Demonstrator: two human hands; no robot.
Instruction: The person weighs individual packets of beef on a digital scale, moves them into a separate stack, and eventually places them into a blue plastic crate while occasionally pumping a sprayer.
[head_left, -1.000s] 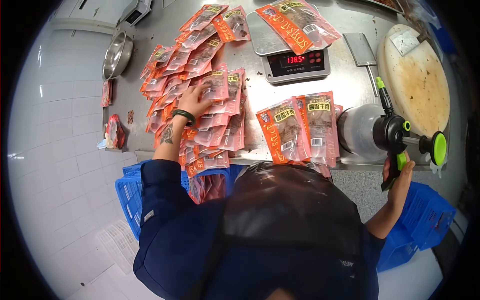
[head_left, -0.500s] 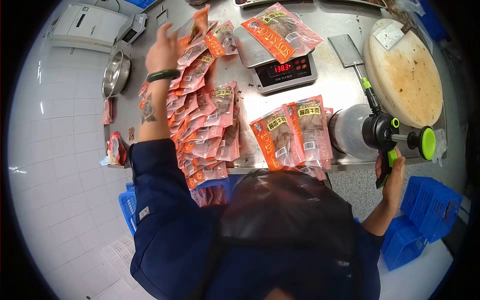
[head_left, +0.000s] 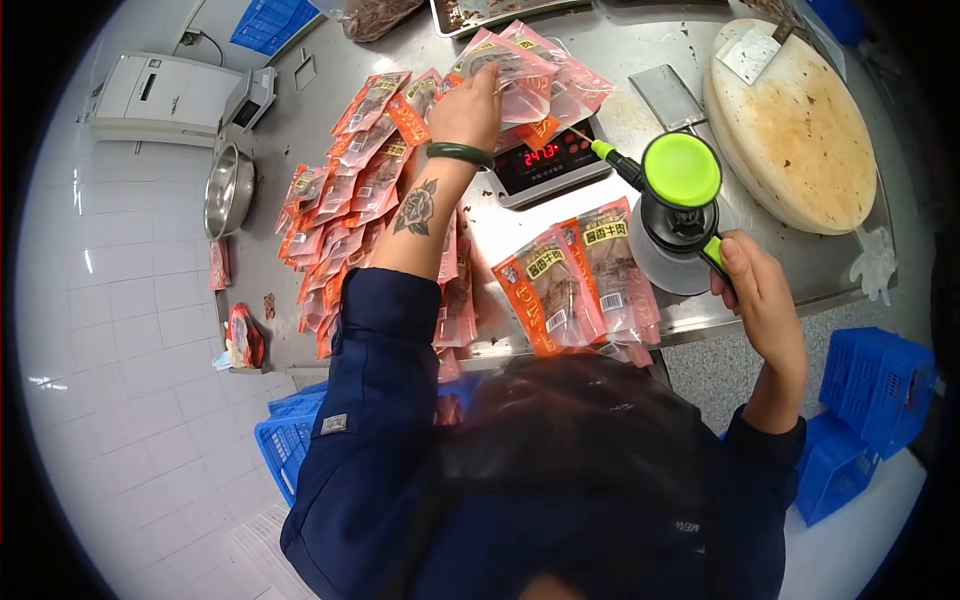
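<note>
My left hand grips the near side of a clear and orange food packet over the scale, whose red display is lit. Another packet lies on the scale behind it. Around the green handle of a pump sprayer my right hand is closed. The sprayer stands upright, its nozzle towards the scale. Left of the scale, many packets overlap in a pile. Several more packets lie near the table's front edge, beside the sprayer.
A round cutting board with a cleaver is at the right. A metal strainer lies beside it. At the left stands a steel bowl. Blue crates are stacked on the floor, right. A metal tray sits at the back.
My left hand has moved right from the pile to the scale with a packet. The sprayer has turned, its nozzle now towards the scale. The display reading has changed.
</note>
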